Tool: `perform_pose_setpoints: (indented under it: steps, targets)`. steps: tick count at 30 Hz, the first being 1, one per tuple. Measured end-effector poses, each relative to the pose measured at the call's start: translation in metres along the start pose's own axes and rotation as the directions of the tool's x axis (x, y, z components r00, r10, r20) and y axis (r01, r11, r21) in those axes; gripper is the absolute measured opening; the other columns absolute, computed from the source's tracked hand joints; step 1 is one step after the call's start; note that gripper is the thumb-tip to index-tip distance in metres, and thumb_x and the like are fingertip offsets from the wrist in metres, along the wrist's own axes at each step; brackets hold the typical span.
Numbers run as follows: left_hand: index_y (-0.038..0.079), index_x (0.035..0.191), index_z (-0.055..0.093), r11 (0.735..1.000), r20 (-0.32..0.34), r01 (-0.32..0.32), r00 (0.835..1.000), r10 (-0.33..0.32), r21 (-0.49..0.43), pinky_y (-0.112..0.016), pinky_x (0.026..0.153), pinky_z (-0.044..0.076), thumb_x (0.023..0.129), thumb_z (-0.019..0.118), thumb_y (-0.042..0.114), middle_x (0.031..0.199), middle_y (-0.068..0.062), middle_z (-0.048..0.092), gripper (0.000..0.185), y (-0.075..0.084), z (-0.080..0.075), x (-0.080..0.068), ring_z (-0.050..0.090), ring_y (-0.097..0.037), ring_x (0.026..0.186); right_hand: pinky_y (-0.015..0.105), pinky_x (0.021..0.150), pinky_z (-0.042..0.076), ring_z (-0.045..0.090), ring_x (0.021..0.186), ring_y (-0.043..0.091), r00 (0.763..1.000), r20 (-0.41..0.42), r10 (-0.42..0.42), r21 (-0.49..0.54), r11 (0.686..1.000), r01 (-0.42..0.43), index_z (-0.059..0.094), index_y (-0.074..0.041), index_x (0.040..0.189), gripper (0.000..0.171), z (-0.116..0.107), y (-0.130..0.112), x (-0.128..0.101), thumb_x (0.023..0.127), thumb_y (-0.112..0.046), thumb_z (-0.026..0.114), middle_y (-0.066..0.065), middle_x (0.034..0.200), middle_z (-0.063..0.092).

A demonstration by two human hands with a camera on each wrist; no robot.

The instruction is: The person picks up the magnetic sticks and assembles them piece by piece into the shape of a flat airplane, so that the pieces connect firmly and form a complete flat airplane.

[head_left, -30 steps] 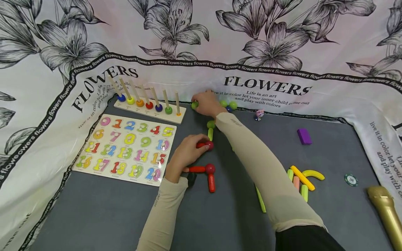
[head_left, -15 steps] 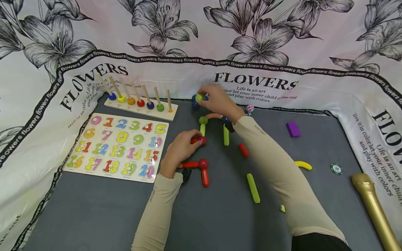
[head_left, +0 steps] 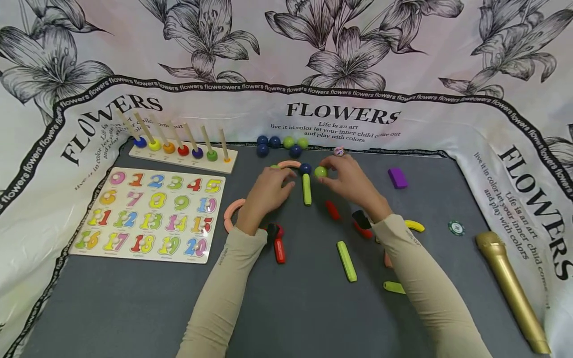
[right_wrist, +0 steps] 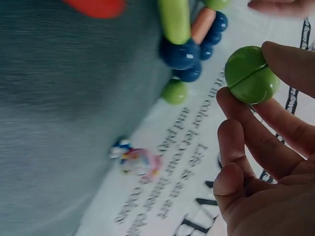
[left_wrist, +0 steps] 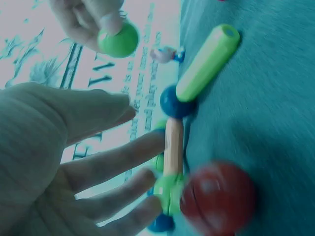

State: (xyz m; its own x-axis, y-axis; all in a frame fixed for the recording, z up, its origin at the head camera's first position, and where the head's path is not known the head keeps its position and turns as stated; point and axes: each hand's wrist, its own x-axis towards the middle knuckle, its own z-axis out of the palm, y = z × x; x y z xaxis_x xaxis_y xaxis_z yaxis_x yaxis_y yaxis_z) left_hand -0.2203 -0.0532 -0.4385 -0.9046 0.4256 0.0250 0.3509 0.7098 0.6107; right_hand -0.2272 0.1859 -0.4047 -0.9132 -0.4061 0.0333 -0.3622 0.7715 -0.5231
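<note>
Grey desk [head_left: 295,318] below, your right hand [head_left: 353,181] pinches a green ball [head_left: 320,172], likely to leave most of it exposed; left hand [head_left: 266,191], fingers apart, near the curved stick [head_left: 288,163].

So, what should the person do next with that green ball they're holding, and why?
Probably bring the green ball to the bare end of the nearby green stick. The right grip pinches the ball close by, and while one end of the stick meets a blue ball, the other shows a hole with nothing on it.
</note>
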Motion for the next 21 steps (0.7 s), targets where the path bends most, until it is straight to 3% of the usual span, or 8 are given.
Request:
perform_pose_setpoints:
  steps: [2, 5, 9, 13, 18, 21]
  targets:
    - [0.008, 0.135, 0.073, 0.999, 0.097, -0.037, 0.995, 0.039, -0.015, -0.043, 0.097, 0.050, 0.110, 0.063, 0.013, 0.125, -0.010, 0.074, 0.028, 0.005, 0.000, 0.010, 0.067, -0.028, 0.108, 0.057, 0.101, 0.043, 0.054, 0.114, 0.040, 1.000, 0.001, 0.016, 0.007, 1.000, -0.016, 0.070, 0.005, 0.126, 0.033, 0.003, 0.005, -0.011, 0.101, -0.015, 0.077, 0.021, 0.120, 0.069]
    - [0.013, 0.141, 0.072, 0.998, 0.260, -0.061, 0.964, 0.055, 0.014, -0.041, 0.092, 0.047, 0.112, 0.056, 0.013, 0.129, -0.008, 0.073, 0.033, 0.011, 0.003, 0.024, 0.066, -0.028, 0.097, 0.058, 0.099, 0.043, 0.054, 0.113, 0.041, 1.000, 0.005, 0.022, 0.009, 1.000, -0.022, 0.070, 0.004, 0.124, 0.032, 0.008, 0.010, -0.023, 0.100, -0.014, 0.078, 0.021, 0.117, 0.069]
    - [0.020, 0.149, 0.067, 0.993, 0.399, -0.055, 0.917, 0.008, 0.107, -0.052, 0.107, 0.040, 0.113, 0.051, 0.013, 0.145, -0.008, 0.065, 0.040, 0.019, 0.008, 0.033, 0.056, -0.041, 0.125, 0.058, 0.097, 0.044, 0.054, 0.112, 0.040, 1.000, 0.004, 0.012, 0.035, 0.999, -0.012, 0.070, 0.003, 0.123, 0.032, 0.017, 0.012, -0.033, 0.098, -0.014, 0.080, 0.021, 0.117, 0.070]
    - [0.020, 0.150, 0.066, 0.989, 0.411, -0.043, 0.911, -0.018, 0.140, -0.065, 0.115, 0.034, 0.109, 0.055, 0.007, 0.152, -0.011, 0.059, 0.044, 0.021, 0.013, 0.034, 0.042, -0.048, 0.140, 0.055, 0.093, 0.045, 0.053, 0.108, 0.038, 1.000, 0.020, 0.019, 0.062, 0.998, -0.020, 0.070, 0.001, 0.122, 0.032, 0.026, 0.011, -0.039, 0.098, -0.016, 0.080, 0.018, 0.115, 0.070]
    - [0.013, 0.148, 0.067, 0.995, 0.356, -0.074, 0.934, 0.043, 0.073, -0.053, 0.115, 0.036, 0.104, 0.053, -0.001, 0.146, -0.014, 0.061, 0.047, 0.017, 0.017, 0.035, 0.049, -0.038, 0.134, 0.048, 0.083, 0.042, 0.051, 0.099, 0.034, 0.999, 0.035, -0.009, 0.064, 0.998, 0.007, 0.070, -0.001, 0.117, 0.028, 0.036, 0.009, -0.043, 0.097, -0.017, 0.082, 0.012, 0.095, 0.068]
    - [0.010, 0.148, 0.066, 0.995, 0.324, -0.095, 0.943, 0.079, 0.034, -0.048, 0.119, 0.031, 0.106, 0.052, -0.002, 0.145, -0.014, 0.063, 0.046, 0.015, 0.018, 0.035, 0.052, -0.034, 0.136, 0.048, 0.081, 0.039, 0.051, 0.096, 0.034, 0.998, 0.038, -0.041, 0.059, 0.998, 0.039, 0.070, -0.001, 0.115, 0.028, 0.041, 0.008, -0.045, 0.096, -0.017, 0.083, 0.010, 0.087, 0.064]
